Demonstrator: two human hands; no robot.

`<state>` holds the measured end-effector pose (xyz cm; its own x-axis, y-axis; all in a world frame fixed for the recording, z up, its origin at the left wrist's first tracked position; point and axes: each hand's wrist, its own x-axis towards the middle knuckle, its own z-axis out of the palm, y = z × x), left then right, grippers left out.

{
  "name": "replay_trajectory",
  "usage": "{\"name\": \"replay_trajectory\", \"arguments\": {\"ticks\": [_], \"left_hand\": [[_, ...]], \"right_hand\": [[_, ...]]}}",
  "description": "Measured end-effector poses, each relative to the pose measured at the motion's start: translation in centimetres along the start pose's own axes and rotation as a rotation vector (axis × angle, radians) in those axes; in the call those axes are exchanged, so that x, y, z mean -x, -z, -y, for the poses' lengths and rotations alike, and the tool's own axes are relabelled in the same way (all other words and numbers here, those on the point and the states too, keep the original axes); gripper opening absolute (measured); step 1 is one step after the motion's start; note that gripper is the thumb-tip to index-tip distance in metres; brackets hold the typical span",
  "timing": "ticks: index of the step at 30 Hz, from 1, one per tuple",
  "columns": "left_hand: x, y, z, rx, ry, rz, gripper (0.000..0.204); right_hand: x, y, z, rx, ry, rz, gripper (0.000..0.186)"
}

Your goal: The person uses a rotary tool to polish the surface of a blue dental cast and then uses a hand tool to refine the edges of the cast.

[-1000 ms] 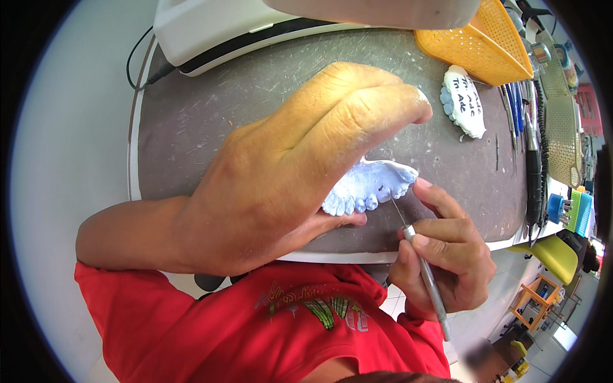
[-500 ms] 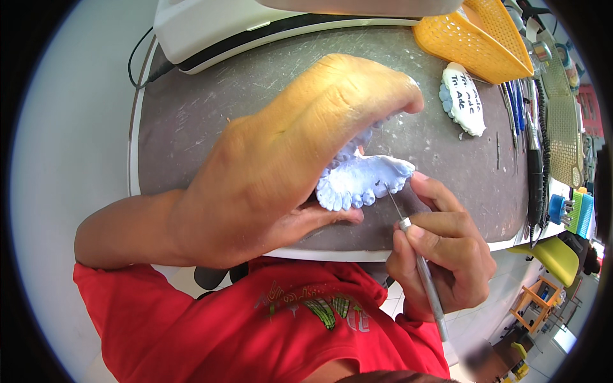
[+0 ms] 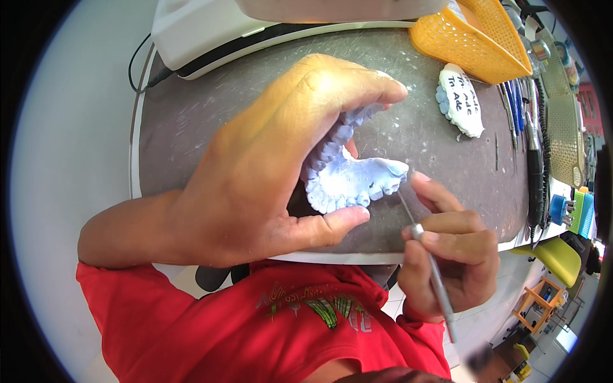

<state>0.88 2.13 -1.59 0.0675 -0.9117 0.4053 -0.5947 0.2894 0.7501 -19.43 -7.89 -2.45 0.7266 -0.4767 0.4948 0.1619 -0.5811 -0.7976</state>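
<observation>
My left hand (image 3: 262, 166) is wrapped around a pale blue horseshoe-shaped dental cast (image 3: 345, 182), fingers over its far side and thumb along the near edge, with its row of teeth showing. In my right hand (image 3: 453, 255) is a slim silver-handled tool (image 3: 435, 281), pinched upright near its collar; its thin pointed tip reaches up to the right end of the cast, and I cannot tell if it touches. My index fingertip is just below that end. Another cast with a white base (image 3: 463, 105) and handwriting lies at the back right.
A white machine (image 3: 198, 32) and a yellow perforated basket (image 3: 472, 45) line the back of the grey work mat (image 3: 172, 140). Several slim tools (image 3: 514, 115), a black handpiece (image 3: 533, 179) and a blue holder (image 3: 557, 207) are along the right edge. A yellow chair (image 3: 555, 255) stands beyond.
My left hand has drawn leftward and tilted the cast, revealing more of its inner face and far tooth row. My right hand has shifted slightly right, the tool's tip moving with it.
</observation>
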Motion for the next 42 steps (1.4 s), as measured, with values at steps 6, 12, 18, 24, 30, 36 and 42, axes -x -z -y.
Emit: {"name": "replay_trajectory", "arguments": {"ticks": [6,12,18,24,30,36,42], "left_hand": [[0.3,-0.2,0.2,0.07,0.056,0.013,0.084],[0.3,0.1,-0.3,0.151,0.161,0.025,0.086],[0.3,0.2,-0.4,0.121,0.146,0.034,0.085],[0.3,0.2,-0.5,0.13,0.155,0.033,0.085],[0.4,0.2,-0.6,0.153,0.184,0.041,0.085],[0.4,0.4,-0.6,0.129,0.216,0.066,0.084],[0.4,0.5,-0.8,0.118,0.241,0.07,0.085]], "right_hand": [[0.4,0.0,-0.2,0.001,-0.012,0.019,0.017],[-0.1,-0.2,-0.2,0.076,0.027,0.046,0.016],[-0.2,-0.2,-0.2,0.115,0.033,0.05,0.015],[-0.1,-0.3,0.0,0.157,0.024,0.032,0.015],[-0.2,-0.7,-0.4,0.151,0.069,-0.008,0.015],[-0.4,-0.9,-0.2,0.174,0.065,-0.02,0.014],[-0.4,-1.0,-0.6,0.107,0.11,-0.056,0.012]]}}
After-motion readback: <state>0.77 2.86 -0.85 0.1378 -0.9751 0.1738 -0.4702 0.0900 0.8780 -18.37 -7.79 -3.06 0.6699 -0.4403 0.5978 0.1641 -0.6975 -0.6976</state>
